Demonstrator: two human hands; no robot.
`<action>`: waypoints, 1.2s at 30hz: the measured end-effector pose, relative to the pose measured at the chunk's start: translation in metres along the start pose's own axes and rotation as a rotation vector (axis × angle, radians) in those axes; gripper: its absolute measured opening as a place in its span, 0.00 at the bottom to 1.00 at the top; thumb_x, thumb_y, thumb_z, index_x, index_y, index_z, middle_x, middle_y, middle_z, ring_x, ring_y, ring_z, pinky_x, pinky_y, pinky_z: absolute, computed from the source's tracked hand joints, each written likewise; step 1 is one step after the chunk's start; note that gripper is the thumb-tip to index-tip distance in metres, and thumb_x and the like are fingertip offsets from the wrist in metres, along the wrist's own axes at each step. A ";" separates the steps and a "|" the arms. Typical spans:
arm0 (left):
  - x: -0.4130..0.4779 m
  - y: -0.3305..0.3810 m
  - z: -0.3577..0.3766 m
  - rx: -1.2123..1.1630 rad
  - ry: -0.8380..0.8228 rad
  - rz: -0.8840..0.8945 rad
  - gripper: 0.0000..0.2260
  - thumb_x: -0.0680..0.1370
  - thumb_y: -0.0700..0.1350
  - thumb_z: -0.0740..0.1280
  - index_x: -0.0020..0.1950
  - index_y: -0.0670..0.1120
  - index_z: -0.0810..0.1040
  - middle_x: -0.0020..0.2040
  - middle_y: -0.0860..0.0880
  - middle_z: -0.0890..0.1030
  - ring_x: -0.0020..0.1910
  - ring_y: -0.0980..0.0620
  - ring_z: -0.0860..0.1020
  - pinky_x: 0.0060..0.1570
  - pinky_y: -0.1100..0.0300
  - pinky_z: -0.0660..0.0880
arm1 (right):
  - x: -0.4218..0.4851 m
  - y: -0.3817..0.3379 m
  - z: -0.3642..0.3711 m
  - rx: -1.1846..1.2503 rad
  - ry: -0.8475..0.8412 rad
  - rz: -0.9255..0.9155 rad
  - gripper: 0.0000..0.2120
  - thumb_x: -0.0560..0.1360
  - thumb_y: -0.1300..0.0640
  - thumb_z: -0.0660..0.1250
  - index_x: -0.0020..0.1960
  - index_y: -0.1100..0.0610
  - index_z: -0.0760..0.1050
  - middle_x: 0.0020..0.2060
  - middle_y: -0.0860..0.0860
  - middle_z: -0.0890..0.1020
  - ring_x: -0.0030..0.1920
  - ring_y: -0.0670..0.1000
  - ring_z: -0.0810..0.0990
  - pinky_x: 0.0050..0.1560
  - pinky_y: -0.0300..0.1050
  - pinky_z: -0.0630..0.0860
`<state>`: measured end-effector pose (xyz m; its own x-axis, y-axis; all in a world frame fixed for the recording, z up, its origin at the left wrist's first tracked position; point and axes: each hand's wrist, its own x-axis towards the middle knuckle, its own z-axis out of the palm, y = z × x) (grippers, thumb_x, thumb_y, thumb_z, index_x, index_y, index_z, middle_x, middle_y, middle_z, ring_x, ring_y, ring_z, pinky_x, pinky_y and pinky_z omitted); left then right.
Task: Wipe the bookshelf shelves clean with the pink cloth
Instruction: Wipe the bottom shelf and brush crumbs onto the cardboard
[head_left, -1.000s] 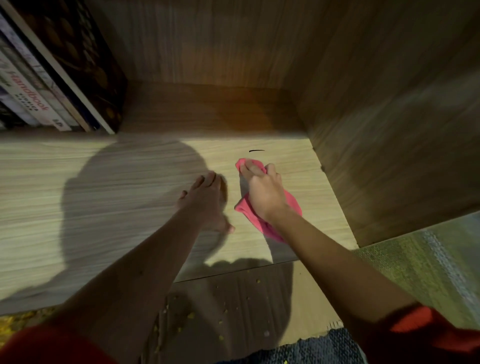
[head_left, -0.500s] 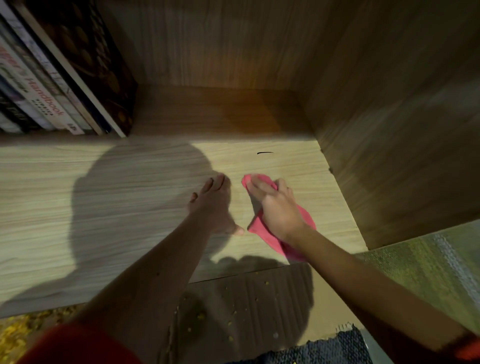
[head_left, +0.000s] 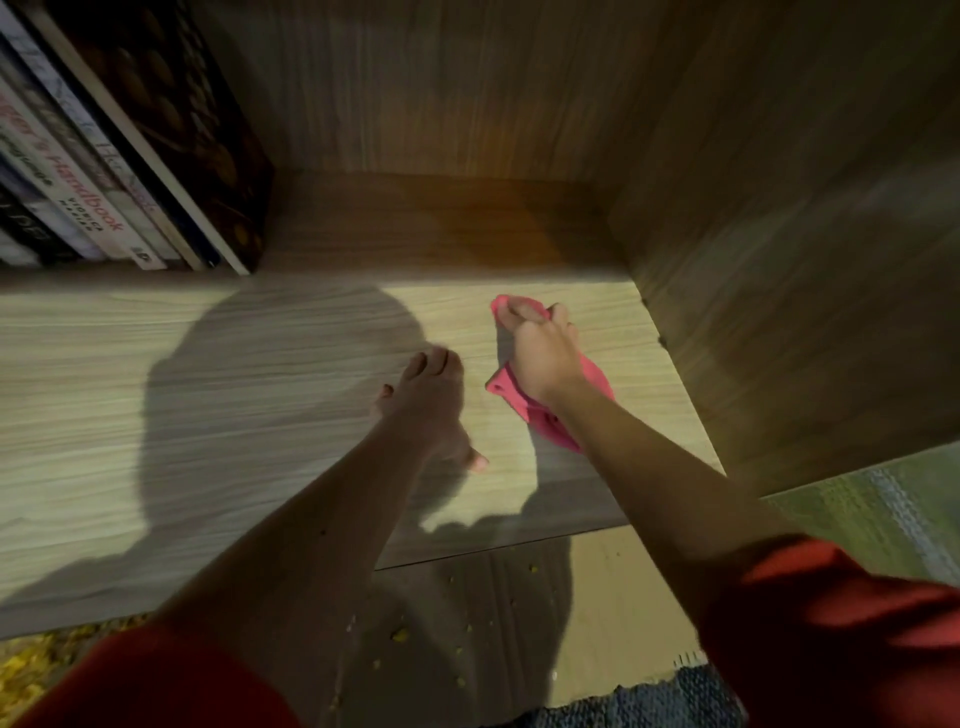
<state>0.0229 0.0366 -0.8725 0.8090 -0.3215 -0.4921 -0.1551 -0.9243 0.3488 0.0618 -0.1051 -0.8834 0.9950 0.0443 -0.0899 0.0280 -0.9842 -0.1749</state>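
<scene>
Wiping needed pressure: right hand clutched the pink cloth against the shelf; left hand lay flat, apparently bracing.

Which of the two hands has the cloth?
The right hand, fingers curled on the pink cloth; the left hand lies flat on the shelf beside it, holding nothing.

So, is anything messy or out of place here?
Yes. Small yellow crumbs lie scattered on the floor just in front of the shelf, below where the right hand holds the cloth. They look like spilled bits; what they are, I cannot tell.
</scene>
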 end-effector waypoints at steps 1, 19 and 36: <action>0.001 0.000 -0.001 0.007 0.000 0.004 0.57 0.64 0.55 0.77 0.77 0.43 0.39 0.78 0.49 0.40 0.76 0.48 0.42 0.73 0.43 0.52 | -0.002 0.003 0.001 -0.019 -0.007 -0.059 0.27 0.76 0.67 0.58 0.73 0.52 0.61 0.71 0.50 0.66 0.60 0.58 0.64 0.60 0.50 0.64; 0.016 -0.010 0.011 -0.002 0.071 0.003 0.51 0.69 0.51 0.74 0.77 0.44 0.41 0.77 0.51 0.41 0.76 0.49 0.44 0.72 0.42 0.55 | 0.012 0.039 -0.016 -0.194 -0.051 0.170 0.16 0.77 0.65 0.58 0.64 0.57 0.70 0.57 0.57 0.75 0.60 0.59 0.65 0.59 0.52 0.64; 0.009 -0.004 0.005 0.003 0.025 -0.016 0.55 0.66 0.53 0.76 0.77 0.45 0.39 0.77 0.52 0.39 0.76 0.50 0.42 0.71 0.42 0.51 | -0.009 0.014 0.001 -0.073 -0.026 -0.009 0.23 0.77 0.64 0.57 0.71 0.54 0.65 0.69 0.50 0.67 0.59 0.60 0.63 0.58 0.51 0.63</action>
<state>0.0276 0.0362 -0.8824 0.8251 -0.3019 -0.4775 -0.1441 -0.9298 0.3388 0.0528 -0.1195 -0.8857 0.9918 0.0566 -0.1147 0.0447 -0.9936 -0.1036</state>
